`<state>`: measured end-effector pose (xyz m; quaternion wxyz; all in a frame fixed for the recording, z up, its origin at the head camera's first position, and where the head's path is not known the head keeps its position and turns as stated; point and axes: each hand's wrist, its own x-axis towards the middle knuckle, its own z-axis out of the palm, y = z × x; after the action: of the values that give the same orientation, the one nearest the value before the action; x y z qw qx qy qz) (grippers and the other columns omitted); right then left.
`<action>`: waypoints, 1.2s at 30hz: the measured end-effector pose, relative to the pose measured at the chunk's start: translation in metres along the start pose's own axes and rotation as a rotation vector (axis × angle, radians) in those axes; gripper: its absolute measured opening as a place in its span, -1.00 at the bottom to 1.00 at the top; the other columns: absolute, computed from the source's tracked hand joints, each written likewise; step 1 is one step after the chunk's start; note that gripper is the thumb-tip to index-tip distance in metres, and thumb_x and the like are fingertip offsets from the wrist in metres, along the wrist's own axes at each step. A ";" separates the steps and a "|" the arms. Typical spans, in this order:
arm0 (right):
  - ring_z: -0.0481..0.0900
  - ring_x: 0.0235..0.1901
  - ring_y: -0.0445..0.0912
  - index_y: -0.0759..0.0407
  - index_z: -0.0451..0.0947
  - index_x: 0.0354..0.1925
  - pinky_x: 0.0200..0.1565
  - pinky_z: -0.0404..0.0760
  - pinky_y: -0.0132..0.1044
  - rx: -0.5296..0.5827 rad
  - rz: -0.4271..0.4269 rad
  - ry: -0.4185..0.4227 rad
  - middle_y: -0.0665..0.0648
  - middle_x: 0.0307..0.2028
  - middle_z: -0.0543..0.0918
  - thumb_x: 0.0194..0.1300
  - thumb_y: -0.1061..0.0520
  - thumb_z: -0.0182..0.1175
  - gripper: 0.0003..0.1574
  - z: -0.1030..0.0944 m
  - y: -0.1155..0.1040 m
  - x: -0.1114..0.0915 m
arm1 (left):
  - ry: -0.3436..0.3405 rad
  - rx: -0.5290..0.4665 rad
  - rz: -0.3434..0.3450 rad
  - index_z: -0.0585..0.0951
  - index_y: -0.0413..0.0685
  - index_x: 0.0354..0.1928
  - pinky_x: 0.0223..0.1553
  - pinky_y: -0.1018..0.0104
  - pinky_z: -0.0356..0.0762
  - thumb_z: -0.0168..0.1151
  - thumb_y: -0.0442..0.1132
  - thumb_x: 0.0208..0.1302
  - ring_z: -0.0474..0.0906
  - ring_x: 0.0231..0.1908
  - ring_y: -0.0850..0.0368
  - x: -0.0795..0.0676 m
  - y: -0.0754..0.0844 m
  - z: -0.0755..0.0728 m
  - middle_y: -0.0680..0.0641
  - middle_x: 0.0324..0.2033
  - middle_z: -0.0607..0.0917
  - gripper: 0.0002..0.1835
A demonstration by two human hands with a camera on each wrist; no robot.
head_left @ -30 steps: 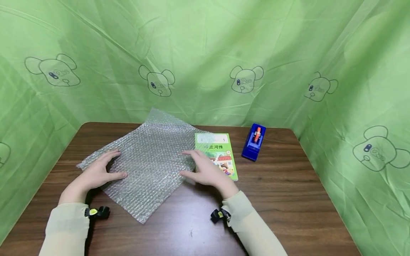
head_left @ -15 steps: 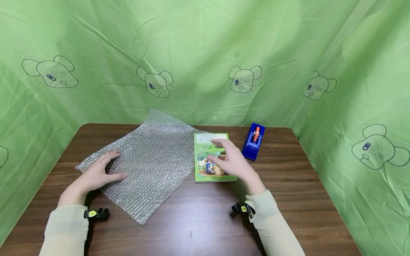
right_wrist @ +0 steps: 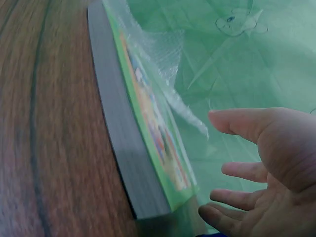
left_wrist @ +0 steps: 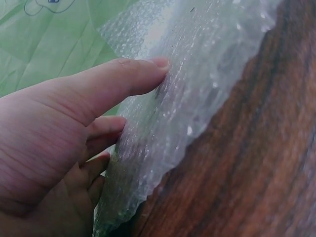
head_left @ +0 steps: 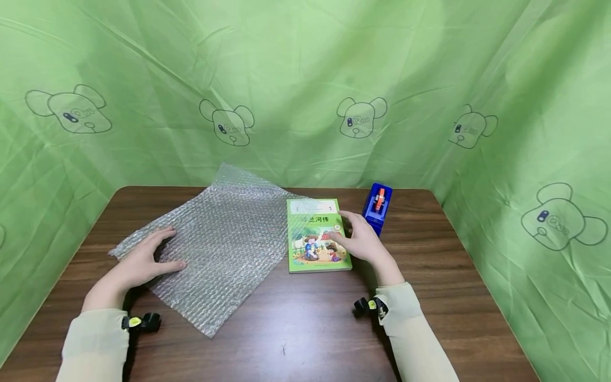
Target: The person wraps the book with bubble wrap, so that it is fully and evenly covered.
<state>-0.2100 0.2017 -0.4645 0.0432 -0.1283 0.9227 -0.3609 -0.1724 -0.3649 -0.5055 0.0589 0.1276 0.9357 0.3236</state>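
Note:
A sheet of clear bubble wrap (head_left: 224, 244) lies on the table's left half, its right corner overlapping a green-covered book (head_left: 312, 260). My left hand (head_left: 143, 260) rests on the wrap's left part, fingers spread; the left wrist view shows the thumb and fingertips right at the bubble wrap (left_wrist: 187, 98). At the book's right edge is my right hand (head_left: 365, 239), fingers apart, thumb over the cover in the head view. In the right wrist view, the right hand (right_wrist: 266, 168) holds nothing, and the thick book (right_wrist: 123, 123) lies beside its fingertips.
Behind the right hand stands a blue tape dispenser (head_left: 377, 204) with an orange roll, near the back edge of the brown wooden table (head_left: 286, 329). Green fabric (head_left: 296, 79) printed with mouse heads hangs around the back and sides.
My right hand has moved right, from the bubble wrap across the book to its right edge, uncovering the cover. My left hand has stayed on the wrap.

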 end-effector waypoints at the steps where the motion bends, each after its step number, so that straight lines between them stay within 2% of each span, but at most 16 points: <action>1: 0.48 0.41 0.38 0.31 0.28 0.64 0.36 0.56 0.31 -0.007 0.008 -0.007 0.47 0.52 0.41 0.51 -0.16 0.41 0.02 0.001 0.002 0.000 | 0.002 -0.003 0.003 0.26 -0.40 0.61 0.46 -0.65 0.04 0.66 0.02 0.24 0.00 0.57 -0.67 0.000 0.000 0.000 -0.54 0.60 0.19 0.10; 9: 0.51 0.43 0.31 0.33 0.22 0.65 0.41 0.53 0.26 -0.004 0.065 -0.073 0.44 0.45 0.51 0.45 -0.17 0.45 0.11 0.003 0.008 0.003 | 0.020 -0.006 0.025 0.30 -0.41 0.57 0.44 -0.66 0.06 0.67 0.00 0.22 0.04 0.55 -0.69 -0.001 0.000 0.000 -0.56 0.57 0.22 0.07; 17: 0.48 0.45 0.28 0.36 0.16 0.67 0.46 0.48 0.22 0.010 0.050 -0.075 0.43 0.45 0.51 0.37 -0.15 0.55 0.23 0.009 0.010 0.004 | 0.003 0.013 0.010 0.28 -0.40 0.59 0.44 -0.67 0.07 0.66 0.02 0.24 0.02 0.55 -0.69 -0.001 0.002 -0.003 -0.56 0.58 0.20 0.09; 22: 0.39 0.52 0.30 0.36 0.17 0.66 0.52 0.40 0.22 -0.018 0.062 -0.069 0.42 0.50 0.46 0.40 -0.15 0.53 0.21 0.010 0.012 0.003 | 0.000 0.019 0.013 0.27 -0.40 0.59 0.42 -0.67 0.09 0.66 0.03 0.23 0.05 0.54 -0.69 0.001 0.001 -0.002 -0.56 0.58 0.20 0.09; 28: 0.24 0.58 0.38 0.37 0.15 0.66 0.57 0.26 0.30 -0.030 0.091 -0.060 0.45 0.55 0.38 0.39 -0.17 0.52 0.23 0.011 0.008 0.003 | 0.028 0.009 0.039 0.31 -0.41 0.56 0.41 -0.67 0.11 0.67 -0.01 0.20 0.10 0.51 -0.69 0.000 -0.001 0.000 -0.56 0.56 0.24 0.07; 36: 0.34 0.51 0.32 0.35 0.16 0.66 0.51 0.39 0.28 -0.034 0.130 -0.017 0.42 0.47 0.46 0.18 -0.27 0.66 0.43 0.020 0.006 0.004 | 0.024 0.009 0.035 0.31 -0.43 0.55 0.41 -0.67 0.11 0.68 -0.01 0.20 0.10 0.52 -0.69 0.000 0.000 0.000 -0.57 0.56 0.24 0.07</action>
<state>-0.2117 0.1922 -0.4834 0.0722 -0.0721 0.9347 -0.3404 -0.1724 -0.3649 -0.5052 0.0415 0.1402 0.9355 0.3218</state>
